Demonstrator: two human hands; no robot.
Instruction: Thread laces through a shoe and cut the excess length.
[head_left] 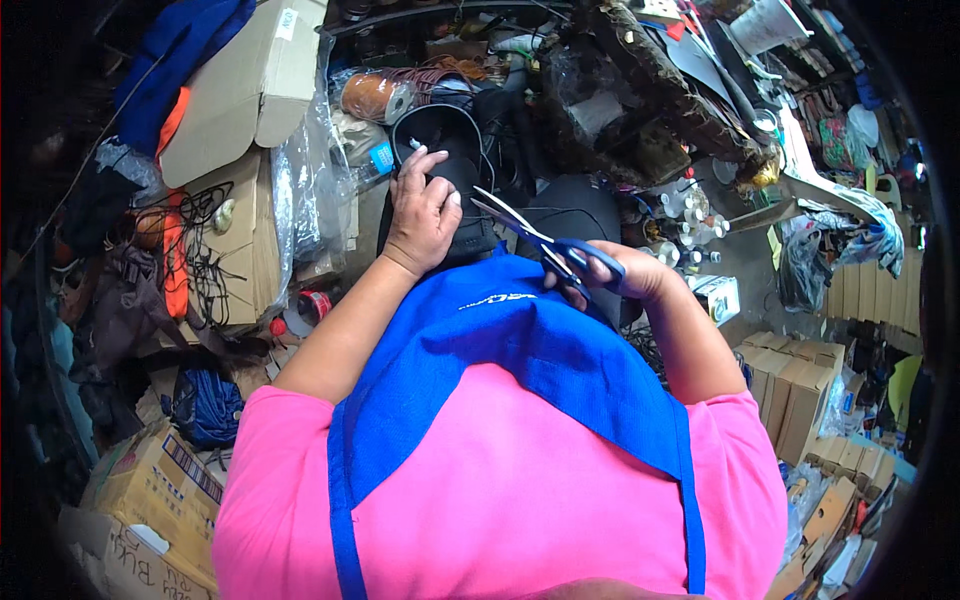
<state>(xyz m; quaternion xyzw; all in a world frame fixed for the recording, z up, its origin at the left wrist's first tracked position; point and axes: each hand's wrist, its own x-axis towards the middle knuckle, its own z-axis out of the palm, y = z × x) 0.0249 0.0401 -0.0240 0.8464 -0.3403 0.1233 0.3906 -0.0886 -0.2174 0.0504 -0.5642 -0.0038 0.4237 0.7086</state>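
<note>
My right hand (612, 272) grips a pair of scissors (520, 222) by its dark blue handles. The metal blades stand apart and point up and left, toward my left hand (425, 210). That hand has bent fingers and appears to hold something dark, but I cannot make out what. A small pale spot shows by its fingertips. Just beyond them is a black round container (440, 118) with a thin light rim. Black items around my left hand blend together. A blue apron (420, 370) covers my lap, over a pink shirt.
An orange spool (372, 98) lies behind the container. Flattened cardboard (235, 100), plastic wrap and black cords are on the left. Small clear bottles (682, 215) cluster at right, below a worn dark frame (680, 120). Cardboard boxes (790, 375) stand at lower right, another box (160, 490) at lower left.
</note>
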